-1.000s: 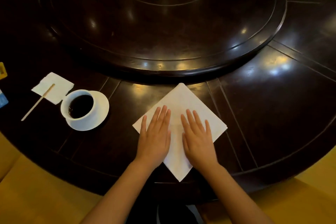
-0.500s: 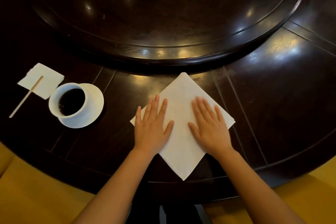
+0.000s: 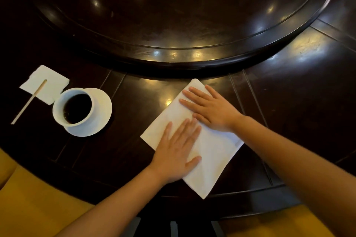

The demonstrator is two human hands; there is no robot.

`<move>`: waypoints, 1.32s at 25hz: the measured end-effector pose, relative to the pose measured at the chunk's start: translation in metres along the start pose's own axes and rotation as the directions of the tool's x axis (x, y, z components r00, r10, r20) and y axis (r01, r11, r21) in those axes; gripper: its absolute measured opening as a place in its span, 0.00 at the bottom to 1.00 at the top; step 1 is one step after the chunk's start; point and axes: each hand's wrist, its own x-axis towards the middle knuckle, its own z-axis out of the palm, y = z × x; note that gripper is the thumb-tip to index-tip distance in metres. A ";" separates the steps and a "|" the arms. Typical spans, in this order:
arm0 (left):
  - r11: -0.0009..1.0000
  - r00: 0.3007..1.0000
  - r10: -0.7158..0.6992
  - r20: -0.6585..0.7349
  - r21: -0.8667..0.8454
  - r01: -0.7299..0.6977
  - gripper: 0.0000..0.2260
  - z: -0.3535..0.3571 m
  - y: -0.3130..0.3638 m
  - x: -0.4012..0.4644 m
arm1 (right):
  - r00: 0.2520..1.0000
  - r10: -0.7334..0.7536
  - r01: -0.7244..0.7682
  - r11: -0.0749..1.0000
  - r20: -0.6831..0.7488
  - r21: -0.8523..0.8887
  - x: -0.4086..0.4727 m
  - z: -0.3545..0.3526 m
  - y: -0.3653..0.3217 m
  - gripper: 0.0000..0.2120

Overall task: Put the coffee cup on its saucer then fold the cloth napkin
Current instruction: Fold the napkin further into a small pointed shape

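A white cloth napkin [image 3: 210,161] lies folded into a slanted rectangle on the dark table, in front of me. My left hand [image 3: 177,150] presses flat on its near left part with fingers straight. My right hand [image 3: 210,109] lies flat across its far end, fingers pointing left. To the left, a white coffee cup [image 3: 74,108] full of dark coffee stands on its white saucer [image 3: 103,110].
A small paper napkin [image 3: 52,84] with a wooden stir stick [image 3: 28,102] across it lies left of the cup. A raised dark turntable [image 3: 183,15] fills the table's middle. The round table edge [image 3: 250,194] curves close to me, with yellow seating [image 3: 28,208] below.
The napkin has gone from a diamond to a narrower folded rectangle. My right hand has swung across to the napkin's far end, and my left hand has shifted toward the middle.
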 end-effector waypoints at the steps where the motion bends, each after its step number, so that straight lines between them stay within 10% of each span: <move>1: 0.996 0.996 0.083 0.013 -0.016 -0.083 0.31 0.002 0.006 -0.004 | 0.999 -0.039 0.039 0.999 0.009 -0.013 0.003 -0.002 0.007 0.24; 8: 0.848 0.838 0.527 0.144 -0.030 -0.529 0.24 0.011 0.022 -0.029 | 1.000 0.026 -0.027 0.999 -0.012 -0.042 0.016 -0.002 0.017 0.28; 18: 0.842 0.829 0.539 0.149 -0.123 -0.525 0.31 -0.003 0.025 -0.044 | 0.913 0.395 -0.387 0.917 -0.105 0.094 0.020 -0.007 -0.002 0.31; 23: 0.950 0.972 0.232 -0.025 -0.211 -0.232 0.30 -0.011 -0.007 -0.063 | 0.980 0.071 -0.017 0.962 -0.188 0.273 -0.080 0.000 -0.048 0.25; 28: 0.960 0.968 0.252 -0.001 -0.129 -0.250 0.24 -0.027 -0.014 -0.040 | 0.996 -0.082 0.085 0.987 -0.026 0.135 -0.128 0.010 -0.060 0.26; 33: 0.927 0.928 0.372 -0.025 -0.040 -0.373 0.11 -0.034 -0.011 -0.023 | 0.968 -0.185 0.191 0.981 -0.168 0.020 -0.115 0.005 -0.060 0.14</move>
